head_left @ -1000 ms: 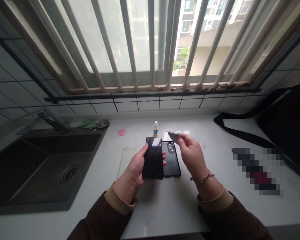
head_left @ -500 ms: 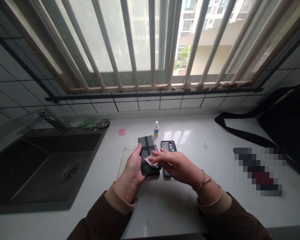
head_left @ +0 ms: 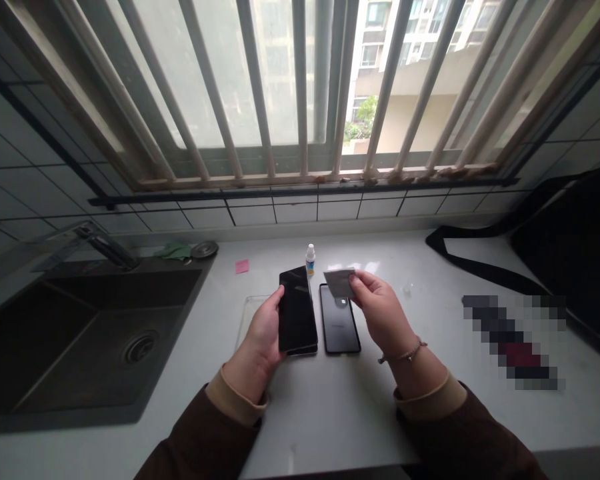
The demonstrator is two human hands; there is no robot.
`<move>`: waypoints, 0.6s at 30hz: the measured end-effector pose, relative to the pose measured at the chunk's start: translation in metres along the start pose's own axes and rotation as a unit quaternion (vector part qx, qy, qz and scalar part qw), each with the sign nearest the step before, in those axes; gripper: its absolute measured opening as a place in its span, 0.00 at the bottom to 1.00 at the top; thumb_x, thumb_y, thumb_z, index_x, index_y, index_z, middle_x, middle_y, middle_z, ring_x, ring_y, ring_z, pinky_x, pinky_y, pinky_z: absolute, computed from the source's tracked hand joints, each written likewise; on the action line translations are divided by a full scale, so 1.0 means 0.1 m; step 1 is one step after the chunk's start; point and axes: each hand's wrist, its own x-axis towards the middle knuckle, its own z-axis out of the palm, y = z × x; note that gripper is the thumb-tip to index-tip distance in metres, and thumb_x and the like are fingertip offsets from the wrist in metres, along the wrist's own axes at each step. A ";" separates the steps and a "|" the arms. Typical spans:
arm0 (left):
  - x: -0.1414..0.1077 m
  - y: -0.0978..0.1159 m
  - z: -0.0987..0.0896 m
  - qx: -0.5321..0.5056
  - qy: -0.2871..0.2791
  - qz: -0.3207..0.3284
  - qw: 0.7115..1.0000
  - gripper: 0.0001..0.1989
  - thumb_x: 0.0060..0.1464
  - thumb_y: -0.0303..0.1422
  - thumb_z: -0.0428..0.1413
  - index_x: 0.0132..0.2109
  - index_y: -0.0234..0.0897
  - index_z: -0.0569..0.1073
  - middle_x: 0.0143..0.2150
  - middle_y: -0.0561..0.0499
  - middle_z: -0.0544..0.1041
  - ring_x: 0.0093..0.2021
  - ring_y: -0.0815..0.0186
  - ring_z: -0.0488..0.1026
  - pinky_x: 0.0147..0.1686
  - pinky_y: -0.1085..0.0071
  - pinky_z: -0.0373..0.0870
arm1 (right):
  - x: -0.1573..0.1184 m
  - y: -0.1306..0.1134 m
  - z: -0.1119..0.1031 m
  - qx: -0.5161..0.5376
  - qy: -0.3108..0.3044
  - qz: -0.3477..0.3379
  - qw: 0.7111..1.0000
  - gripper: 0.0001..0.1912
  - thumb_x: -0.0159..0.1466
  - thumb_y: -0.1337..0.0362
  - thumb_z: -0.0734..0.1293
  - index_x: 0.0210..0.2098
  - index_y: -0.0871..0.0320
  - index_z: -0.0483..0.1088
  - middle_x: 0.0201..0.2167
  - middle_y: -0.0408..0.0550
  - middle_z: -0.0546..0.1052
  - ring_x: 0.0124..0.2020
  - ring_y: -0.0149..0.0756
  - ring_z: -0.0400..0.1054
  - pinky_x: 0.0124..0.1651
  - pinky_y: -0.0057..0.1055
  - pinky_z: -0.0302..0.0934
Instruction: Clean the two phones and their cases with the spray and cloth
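Note:
My left hand [head_left: 265, 330] is closed round the left side of a black smartphone [head_left: 298, 310], its dark screen facing up. Another dark, flat thing shows just under the phone's lower edge, mostly hidden. In my right hand [head_left: 383, 310] a small folded grey-white cloth [head_left: 339, 283] is pinched between thumb and fingers, apart from the phone. Below the cloth lies a dark phone case [head_left: 341, 330] with a camera cutout, its top partly covered. A clear phone case [head_left: 250, 310] lies left of the phone, partly behind my left hand.
A small white bottle [head_left: 311, 260] stands behind the phone, with a pink sticky note [head_left: 242, 267] to its left. The sink [head_left: 145, 393] and its faucet [head_left: 107, 247] are at left. At right lie a black bag [head_left: 575, 247] with its strap and a pixelated item [head_left: 510, 343].
My right hand has lifted the cloth off the phone's screen and moved it right, over the dark case. The phone stays in my left hand, its screen now uncovered.

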 end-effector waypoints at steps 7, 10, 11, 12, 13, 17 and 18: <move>-0.10 -0.15 0.06 0.069 -0.042 -0.031 0.996 0.18 0.70 0.39 0.55 0.52 0.28 0.81 0.36 0.39 0.85 0.28 0.58 0.82 0.34 0.64 0.81 | -0.05 0.01 0.07 -0.108 0.016 -0.088 0.990 0.20 0.73 0.49 0.67 0.55 0.54 0.80 0.52 0.52 0.85 0.55 0.49 0.79 0.64 0.51 0.71; -0.12 -0.18 0.12 0.050 -0.023 -0.016 0.998 0.18 0.71 0.38 0.54 0.52 0.27 0.81 0.37 0.40 0.86 0.29 0.60 0.82 0.36 0.67 0.81 | -0.14 -0.07 0.15 -0.150 -0.031 -0.147 0.977 0.17 0.75 0.53 0.66 0.58 0.50 0.79 0.60 0.49 0.82 0.63 0.48 0.75 0.71 0.51 0.66; -0.13 -0.18 0.13 0.042 -0.022 -0.019 0.999 0.18 0.72 0.38 0.53 0.52 0.27 0.81 0.39 0.39 0.86 0.30 0.59 0.82 0.37 0.66 0.81 | -0.15 -0.08 0.17 -0.155 -0.038 -0.159 0.974 0.17 0.75 0.55 0.66 0.60 0.49 0.79 0.62 0.47 0.80 0.65 0.48 0.73 0.72 0.50 0.65; -0.12 -0.18 0.14 0.033 -0.026 -0.022 0.999 0.20 0.72 0.39 0.52 0.54 0.27 0.81 0.41 0.38 0.86 0.32 0.58 0.83 0.39 0.65 0.82 | -0.17 -0.08 0.19 -0.156 -0.043 -0.167 0.972 0.17 0.75 0.57 0.66 0.60 0.48 0.78 0.63 0.47 0.79 0.67 0.47 0.72 0.73 0.50 0.64; -0.12 -0.18 0.14 0.024 -0.031 -0.020 0.999 0.20 0.73 0.40 0.52 0.55 0.27 0.81 0.44 0.37 0.86 0.35 0.57 0.84 0.41 0.63 0.82 | -0.18 -0.07 0.20 -0.158 -0.052 -0.174 0.971 0.17 0.76 0.58 0.65 0.61 0.48 0.78 0.63 0.46 0.79 0.67 0.47 0.72 0.73 0.50 0.64; -0.02 -0.15 0.09 -0.027 -0.003 0.043 0.999 0.21 0.73 0.40 0.50 0.59 0.28 0.79 0.48 0.37 0.86 0.42 0.55 0.85 0.47 0.62 0.82 | -0.21 -0.02 0.23 -0.173 -0.129 -0.193 0.957 0.18 0.76 0.62 0.65 0.62 0.47 0.77 0.63 0.44 0.79 0.65 0.45 0.74 0.71 0.49 0.68; 0.01 -0.13 0.07 -0.041 0.016 0.058 0.997 0.22 0.73 0.40 0.50 0.59 0.28 0.79 0.47 0.37 0.86 0.41 0.55 0.85 0.46 0.62 0.82 | -0.22 -0.01 0.23 -0.177 -0.155 -0.196 0.952 0.18 0.76 0.63 0.64 0.62 0.46 0.77 0.62 0.43 0.79 0.64 0.44 0.74 0.70 0.48 0.69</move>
